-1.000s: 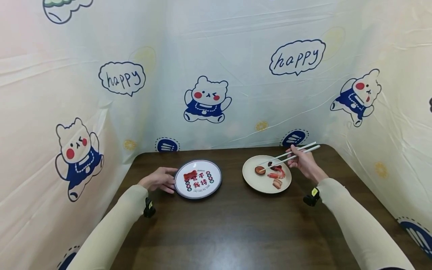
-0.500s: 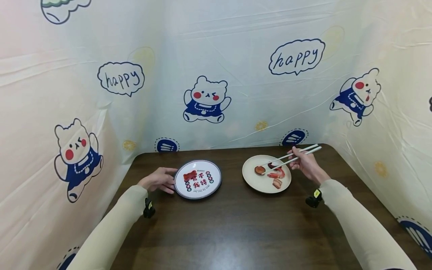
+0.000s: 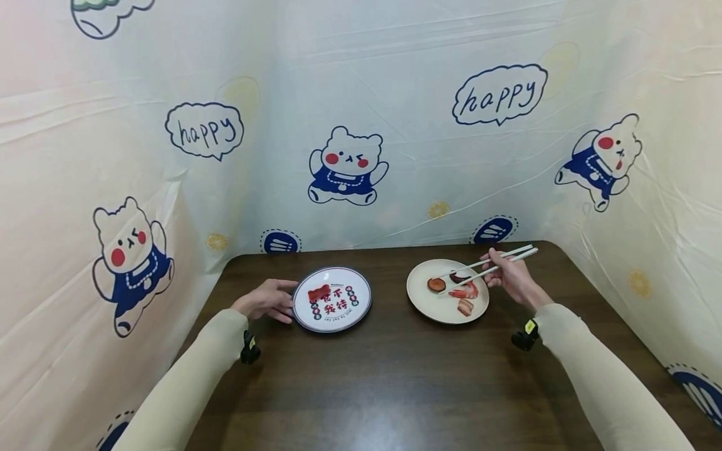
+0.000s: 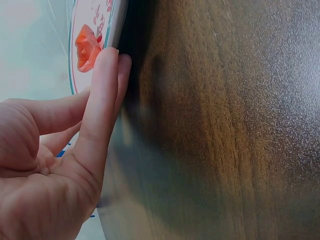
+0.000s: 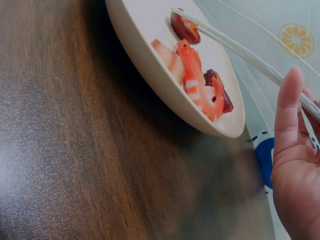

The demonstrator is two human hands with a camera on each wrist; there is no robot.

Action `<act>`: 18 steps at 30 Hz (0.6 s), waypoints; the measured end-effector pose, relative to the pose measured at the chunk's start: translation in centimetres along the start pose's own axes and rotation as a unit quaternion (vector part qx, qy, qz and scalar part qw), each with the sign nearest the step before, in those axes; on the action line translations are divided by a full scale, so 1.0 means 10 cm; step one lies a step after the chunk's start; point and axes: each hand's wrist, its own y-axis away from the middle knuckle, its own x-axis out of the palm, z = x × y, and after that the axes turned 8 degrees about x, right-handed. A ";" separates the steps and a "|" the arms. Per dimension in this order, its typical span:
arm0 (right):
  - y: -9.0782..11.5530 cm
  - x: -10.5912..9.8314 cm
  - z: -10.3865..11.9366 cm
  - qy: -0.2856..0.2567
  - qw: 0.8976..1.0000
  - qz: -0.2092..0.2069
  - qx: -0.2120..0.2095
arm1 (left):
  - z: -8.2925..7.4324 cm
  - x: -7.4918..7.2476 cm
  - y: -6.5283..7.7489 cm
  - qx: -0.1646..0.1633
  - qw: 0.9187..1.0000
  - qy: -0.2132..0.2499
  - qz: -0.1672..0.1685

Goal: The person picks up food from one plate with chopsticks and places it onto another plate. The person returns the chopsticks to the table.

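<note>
Progress apparently partial: saw red bone-shaped piece (image 3: 319,292) on lettered plate (image 3: 333,275) near far-left corner of desk (image 3: 361,369), with left hand (image 3: 262,300) straight-fingered against it; found brown slice (image 3: 436,285), shrimp (image 3: 465,291), dark piece (image 3: 458,277) and pinkish piece (image 3: 465,307) remaining on cream plate (image 3: 429,305) near far-right corner, with right hand (image 3: 513,280) gripping chopsticks (image 5: 250,59).

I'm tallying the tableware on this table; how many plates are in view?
2: the white plate with the dark blue rim, beside the left hand, and the cream plate, under the tips of the chopsticks. Any stacked beneath would be hidden.
</note>
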 end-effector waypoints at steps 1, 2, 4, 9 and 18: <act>0.00 0.00 0.00 0.001 1.000 -0.002 0.000 | 0.00 0.00 0.00 0.001 1.000 -0.001 0.002; 0.00 0.00 -0.01 0.004 1.000 -0.005 0.000 | 0.00 0.01 0.00 0.002 1.000 -0.002 0.004; 0.00 0.00 -0.01 0.008 1.000 -0.011 -0.001 | 0.00 0.01 0.00 0.001 1.000 -0.001 0.002; -0.01 0.02 -0.02 0.016 1.000 -0.017 0.001 | 0.01 0.01 -0.01 0.001 1.000 -0.003 0.000; -0.03 0.05 -0.03 0.006 1.000 -0.012 -0.002 | 0.02 0.00 -0.02 -0.004 1.000 -0.003 -0.003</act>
